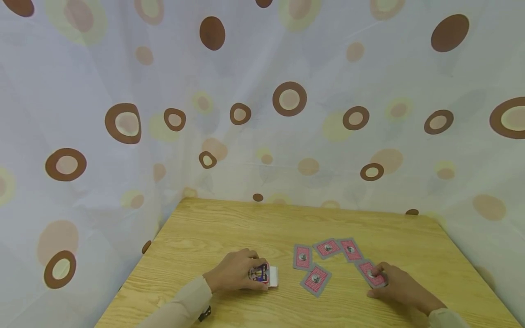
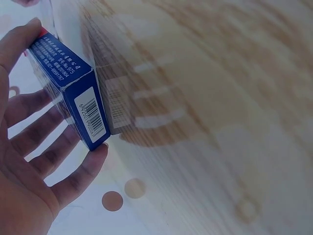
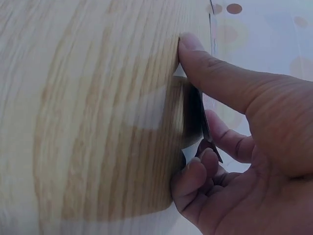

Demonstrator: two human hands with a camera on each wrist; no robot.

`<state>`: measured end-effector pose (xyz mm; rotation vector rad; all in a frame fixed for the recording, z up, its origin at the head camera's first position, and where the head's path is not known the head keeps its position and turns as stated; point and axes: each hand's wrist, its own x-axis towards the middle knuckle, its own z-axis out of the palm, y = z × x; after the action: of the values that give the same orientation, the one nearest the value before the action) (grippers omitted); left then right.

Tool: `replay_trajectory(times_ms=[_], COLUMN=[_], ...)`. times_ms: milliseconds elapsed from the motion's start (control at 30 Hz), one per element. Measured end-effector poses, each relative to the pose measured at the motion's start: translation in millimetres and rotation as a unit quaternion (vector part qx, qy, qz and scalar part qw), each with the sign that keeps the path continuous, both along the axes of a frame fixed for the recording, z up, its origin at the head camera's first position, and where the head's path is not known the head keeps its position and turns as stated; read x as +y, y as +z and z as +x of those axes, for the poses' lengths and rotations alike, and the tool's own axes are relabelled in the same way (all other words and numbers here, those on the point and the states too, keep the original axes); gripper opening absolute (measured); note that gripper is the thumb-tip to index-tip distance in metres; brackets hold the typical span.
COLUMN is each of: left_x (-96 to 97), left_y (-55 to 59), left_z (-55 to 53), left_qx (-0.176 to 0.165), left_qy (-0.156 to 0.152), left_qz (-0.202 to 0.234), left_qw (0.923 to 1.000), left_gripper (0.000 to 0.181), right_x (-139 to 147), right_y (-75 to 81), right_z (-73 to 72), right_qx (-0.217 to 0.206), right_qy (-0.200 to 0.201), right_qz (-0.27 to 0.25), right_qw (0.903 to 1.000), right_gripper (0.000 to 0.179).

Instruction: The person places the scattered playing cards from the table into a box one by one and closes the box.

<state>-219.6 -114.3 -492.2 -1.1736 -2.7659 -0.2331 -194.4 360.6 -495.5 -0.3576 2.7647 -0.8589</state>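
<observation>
**Card box [image 1: 258, 274] in my left hand [image 1: 235, 271], far-right card [image 1: 365, 269] in my right hand [image 1: 399, 286]**

My left hand is bent around the card box, thumb along one narrow side and fingers spread along the other, opened only as wide as the box. The box's white flap [image 1: 273, 276] stands open, pointing right toward the cards. Its blue end, with a barcode [image 2: 91, 113], faces my left wrist.

My right hand is nearly closed, its fingers curled about the near end of the far-right card, with my thumb tip at the desk [image 1: 229, 228]. From my right wrist I see that card edge-on, its near end tilted up.

Four more cards lie face down between my hands, with red patterned backs and grey borders. The left card [image 1: 300, 263] and the lower card [image 1: 312, 286] meet near a corner, closest to the box. Beyond them, the top card [image 1: 321, 249] and the next card [image 1: 356, 256] touch at their edges, and the latter reaches the one I hold.

My sleeves [image 1: 186, 300] are cream. Behind the desk hangs a pale sheet [image 1: 254, 59] with brown, yellow and peach spots.
</observation>
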Motion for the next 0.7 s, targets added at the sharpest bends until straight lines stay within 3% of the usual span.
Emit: replay_trajectory(times_ms=[267, 533, 700], left_x=[0.7, 0.7, 0.8], left_y=[1.7, 1.2, 1.6], left_z=[0.1, 0.5, 0.5], left_qx=[-0.005, 0.001, -0.004], left_qy=[0.003, 0.0, 0.003], left_qz=[-0.005, -0.005, -0.008], left_qw=[1.0, 1.0, 1.0], left_gripper=[0.076, 0.075, 0.076], right_x=[1, -3, -3], right_y=[1.3, 11.6, 16.2], right_z=[0.4, 2.5, 1.8], right_qx=[0.042, 0.09, 0.103], right_qy=[0.0, -0.027, -0.026], right_qz=[0.013, 0.04, 0.06], right_qw=[0.999, 0.9948, 0.9926], right_gripper=[0.05, 0.075, 0.073])
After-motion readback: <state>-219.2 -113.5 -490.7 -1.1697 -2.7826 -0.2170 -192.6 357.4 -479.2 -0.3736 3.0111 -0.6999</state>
